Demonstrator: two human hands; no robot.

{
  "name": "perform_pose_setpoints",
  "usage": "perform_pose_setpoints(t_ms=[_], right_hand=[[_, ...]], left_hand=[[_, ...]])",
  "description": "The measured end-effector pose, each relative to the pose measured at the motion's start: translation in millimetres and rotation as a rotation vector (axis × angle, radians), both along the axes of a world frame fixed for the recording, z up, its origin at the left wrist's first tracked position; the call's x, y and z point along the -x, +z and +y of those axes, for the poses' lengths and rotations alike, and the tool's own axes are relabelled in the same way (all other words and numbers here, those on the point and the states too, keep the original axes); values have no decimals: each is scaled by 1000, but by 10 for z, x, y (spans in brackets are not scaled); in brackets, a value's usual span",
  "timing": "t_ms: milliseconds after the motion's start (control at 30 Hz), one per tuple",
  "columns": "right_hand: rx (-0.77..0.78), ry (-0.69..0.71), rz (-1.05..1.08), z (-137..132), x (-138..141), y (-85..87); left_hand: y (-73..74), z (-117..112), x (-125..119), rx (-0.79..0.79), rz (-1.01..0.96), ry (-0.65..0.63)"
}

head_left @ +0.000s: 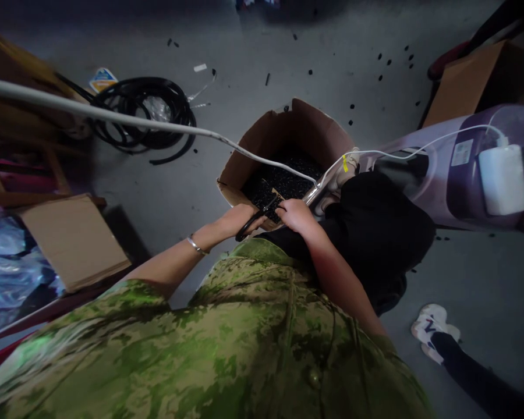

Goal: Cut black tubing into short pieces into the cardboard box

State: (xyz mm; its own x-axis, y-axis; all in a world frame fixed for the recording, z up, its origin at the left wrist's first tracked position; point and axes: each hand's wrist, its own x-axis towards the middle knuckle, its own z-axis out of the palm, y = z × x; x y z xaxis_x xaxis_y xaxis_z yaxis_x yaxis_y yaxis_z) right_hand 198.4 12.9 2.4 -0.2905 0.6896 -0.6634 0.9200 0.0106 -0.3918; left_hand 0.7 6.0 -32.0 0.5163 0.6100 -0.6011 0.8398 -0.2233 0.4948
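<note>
- Camo shirt (227,349) fills the near view. Both bare arms reach forward over the lap, with a bracelet (196,245) on the left wrist.
- Left hand (234,220): closed around the black handles of the scissors (250,223), blades pointing at the right hand.
- Right hand (297,214): fingers curled shut just beside the blades. What it grips is hidden, can't tell.
- Both hands sit at the near lip of an open cardboard box (271,131) on the floor (244,58). It's partly filled with short black pieces (288,174).
- White cable (157,122) runs in from the left, across the box mouth, and ends right by the right hand.
- Further out: a coil of black tubing (133,141) on the floor, and loose black bits (351,107) scattered beyond the box.
- Another person's shoe (432,329) is off to the right, well apart.
- Risks, as I judge them:
  - Blades close to the right fingers in dim light, so a misjudged snip could catch skin.
  - The cable passes near the blades and could get nicked.
  - Offcuts can jump the box rim, and bits underfoot are a slip hazard.
</note>
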Motion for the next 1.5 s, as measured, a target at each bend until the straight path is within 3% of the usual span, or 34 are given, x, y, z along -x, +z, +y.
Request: perform_pose_setpoints(t_ms=[133, 267, 467, 567, 800, 1000, 1133, 1267, 1333, 1500], right_hand=[[11, -76, 35, 3, -10, -29], [16, -179, 133, -18, -29, -53], [-23, -316, 335, -68, -57, -59], [-30, -335, 382, -80, -60, -49], [-70, -311, 403, -97, -36, -46], [-24, -281, 284, -91, -68, 48], [76, -234, 262, -110, -123, 144], [73, -308, 298, -127, -198, 156], [14, -431, 356, -116, -249, 137], [-57, -892, 614, -24, -350, 105]], left_hand=[[-14, 1, 18, 33, -23, 82], [-11, -5, -11, 65, -90, 306], [45, -23, -185, 449, -516, 692], [51, -16, -266, 543, -608, 842], [16, -13, -331, 594, -651, 966], [8, 3, -349, 658, -614, 1092], [26, 7, -345, 686, -630, 1091], [29, 5, -303, 647, -651, 992], [19, 6, -252, 645, -670, 891], [-41, -21, -119, 633, -687, 675]])
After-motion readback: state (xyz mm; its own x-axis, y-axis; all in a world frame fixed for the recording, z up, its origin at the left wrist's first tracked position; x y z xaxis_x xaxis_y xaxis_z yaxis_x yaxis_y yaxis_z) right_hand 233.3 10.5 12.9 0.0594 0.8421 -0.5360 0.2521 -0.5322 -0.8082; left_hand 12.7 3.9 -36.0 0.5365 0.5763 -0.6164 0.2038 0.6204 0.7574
